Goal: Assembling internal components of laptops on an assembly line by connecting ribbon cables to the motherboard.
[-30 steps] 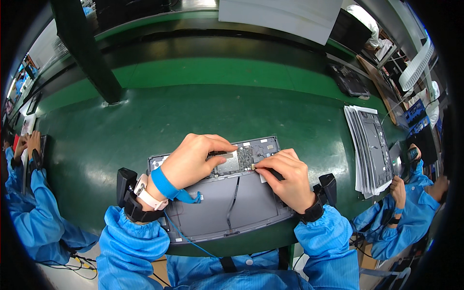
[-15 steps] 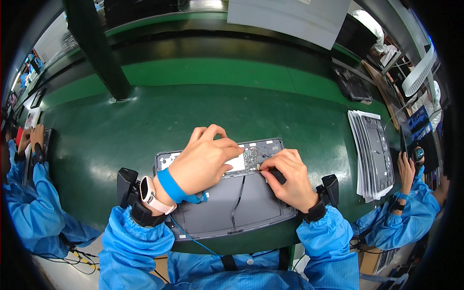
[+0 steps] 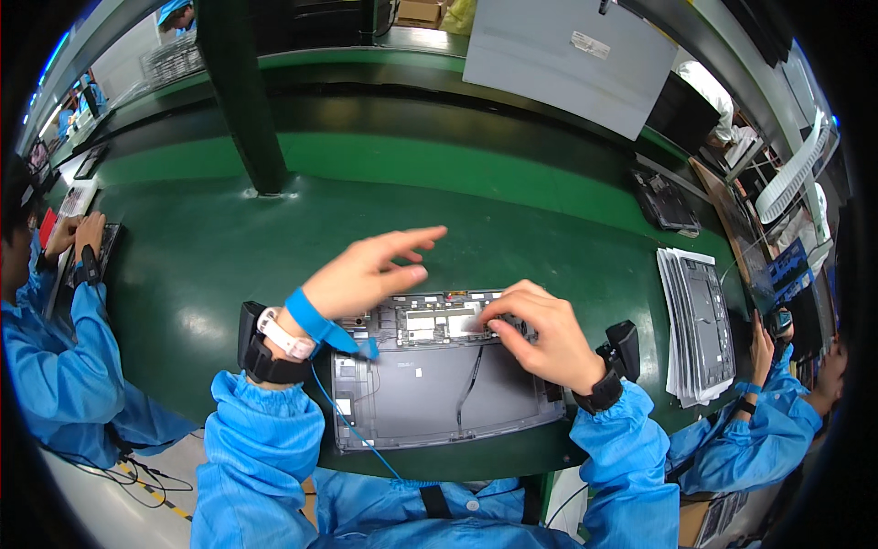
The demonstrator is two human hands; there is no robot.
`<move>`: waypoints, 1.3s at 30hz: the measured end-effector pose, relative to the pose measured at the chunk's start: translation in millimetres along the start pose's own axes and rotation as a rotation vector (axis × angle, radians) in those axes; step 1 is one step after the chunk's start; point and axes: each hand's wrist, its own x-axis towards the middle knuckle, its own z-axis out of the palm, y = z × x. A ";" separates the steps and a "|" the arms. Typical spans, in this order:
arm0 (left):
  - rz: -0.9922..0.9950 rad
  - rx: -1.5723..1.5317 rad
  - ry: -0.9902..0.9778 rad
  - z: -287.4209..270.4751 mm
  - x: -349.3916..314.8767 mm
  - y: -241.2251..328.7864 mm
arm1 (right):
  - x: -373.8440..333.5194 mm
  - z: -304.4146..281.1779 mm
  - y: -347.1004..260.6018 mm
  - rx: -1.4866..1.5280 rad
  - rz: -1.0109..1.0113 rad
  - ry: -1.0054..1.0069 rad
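Observation:
A wide grey device casing (image 3: 412,403) lies flat on the green table before me, a strip of electronics and light parts along its far edge. Over its far left part hovers my left hand (image 3: 357,270), fingers stretched out and holding nothing. My right hand (image 3: 549,339) is at the right of the electronics strip, thumb and fingers drawn together. A blurred pale shape lies by its fingertips; I cannot tell what it is or whether it is held. From the strip a black cable (image 3: 470,389) runs down the casing. A blue wrist strap (image 3: 311,316) with a cord circles my left wrist.
At right stands a stack of similar panels (image 3: 700,329) with sheets between them. Further back lie dark parts (image 3: 666,201). A green post (image 3: 240,110) rises from the table's far left. Co-workers in blue sit on both sides, one with hands (image 3: 87,233) on a device.
My left hand has lifted off the electronics strip, moving up and away with its fingers straightened. The right hand has stayed near the strip's right part. The view has shifted slightly.

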 end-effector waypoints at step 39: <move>-0.207 -0.280 0.468 -21.0 3.8 -70.6 | 43.4 52.3 2.8 -0.142 -0.391 -0.301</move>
